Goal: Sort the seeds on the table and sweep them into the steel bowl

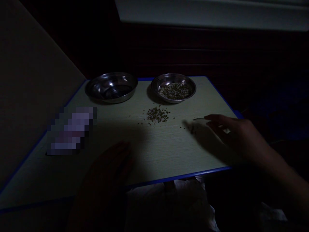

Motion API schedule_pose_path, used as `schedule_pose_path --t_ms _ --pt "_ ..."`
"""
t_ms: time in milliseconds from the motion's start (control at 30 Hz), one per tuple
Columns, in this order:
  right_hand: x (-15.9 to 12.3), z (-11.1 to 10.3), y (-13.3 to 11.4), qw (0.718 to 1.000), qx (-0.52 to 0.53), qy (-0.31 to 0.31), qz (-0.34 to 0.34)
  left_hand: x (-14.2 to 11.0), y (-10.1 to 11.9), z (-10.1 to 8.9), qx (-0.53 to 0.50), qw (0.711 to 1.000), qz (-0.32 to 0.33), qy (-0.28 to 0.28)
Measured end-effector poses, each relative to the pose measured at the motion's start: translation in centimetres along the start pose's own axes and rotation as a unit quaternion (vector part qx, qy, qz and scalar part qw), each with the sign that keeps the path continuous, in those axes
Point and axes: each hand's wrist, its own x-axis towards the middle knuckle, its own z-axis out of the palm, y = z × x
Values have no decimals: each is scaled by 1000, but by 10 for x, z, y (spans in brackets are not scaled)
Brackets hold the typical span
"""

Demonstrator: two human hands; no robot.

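Note:
My right hand [225, 129] is closed in a pinch over the right side of the table. A thin, slightly curved tool [200, 119] juts out leftward from its fingertips; most of it is hidden by the fingers. Below its tip lie a few dark grains [192, 129], partly in the hand's shadow. Left of them, mid-table, is a small loose pile of mixed dark and pale grains [156, 115]. My left hand [113, 161] rests in deep shadow near the front edge, fingers loosely extended on the tabletop and holding nothing visible.
At the back right stands a metal bowl [192, 93] with mixed pale and dark grains in it. Another, wider metal bowl [126, 96] is at the back left. A blurred-out flat item [72, 130] lies at left. The pale table [159, 154] has blue edging; the room is dim.

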Motion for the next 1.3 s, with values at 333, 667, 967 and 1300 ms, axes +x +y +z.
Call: schedule_pose_path --t_ms 333,667,967,1300 --pt "5 4 39 948 245 -104 175 1 5 0 -16 999 -37 -5" --pt "9 8 16 979 159 -85 96 3 9 -4 -14 999 -33 -15" --pt "13 9 2 979 175 -84 65 2 10 -6 -33 998 -48 -20" --pt "-12 -2 -5 977 168 -49 118 3 10 -5 -30 999 -39 -10"
